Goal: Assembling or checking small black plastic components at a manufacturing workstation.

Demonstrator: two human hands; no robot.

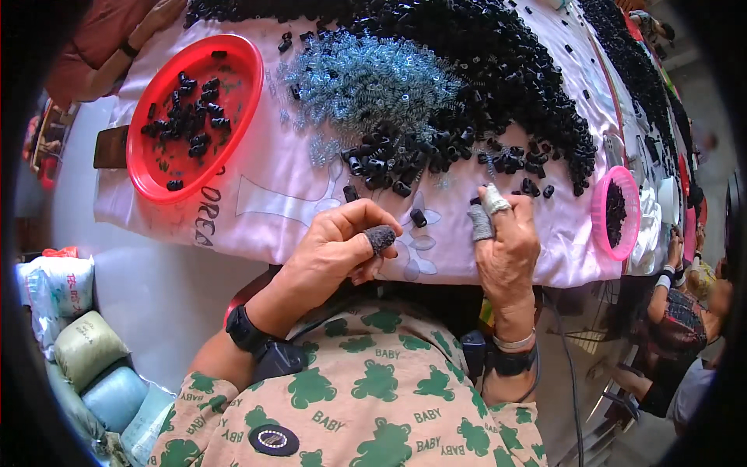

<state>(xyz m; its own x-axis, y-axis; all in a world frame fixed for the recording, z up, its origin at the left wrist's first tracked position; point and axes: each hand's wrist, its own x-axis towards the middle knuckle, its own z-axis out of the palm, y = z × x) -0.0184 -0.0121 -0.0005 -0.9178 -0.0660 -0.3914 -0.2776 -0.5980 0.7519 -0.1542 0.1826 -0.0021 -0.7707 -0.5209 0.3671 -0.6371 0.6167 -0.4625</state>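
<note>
My left hand (331, 245) is closed in a pinch over the near edge of the table, with a dark cover on the thumb. What it holds, if anything, is hidden. My right hand (507, 249), with pale wraps on two digits, reaches to the near edge of the black pieces, its fingers bent together. Just beyond its fingertips lie small black cylindrical caps (510, 161). Whatever sits between those fingers is too small to make out. A single black cap (419, 217) lies between the hands. Beyond them is a heap of bluish metal springs (373, 82) beside a large pile of black caps (513, 70).
A red round tray (140, 167) at the left carries several black assembled-looking pieces. At the right stands a pink basket (632, 233) with dark small parts. Stuffed sacks (89, 350) lie on the floor at lower left. Another person's arm (117, 66) rests at the far left.
</note>
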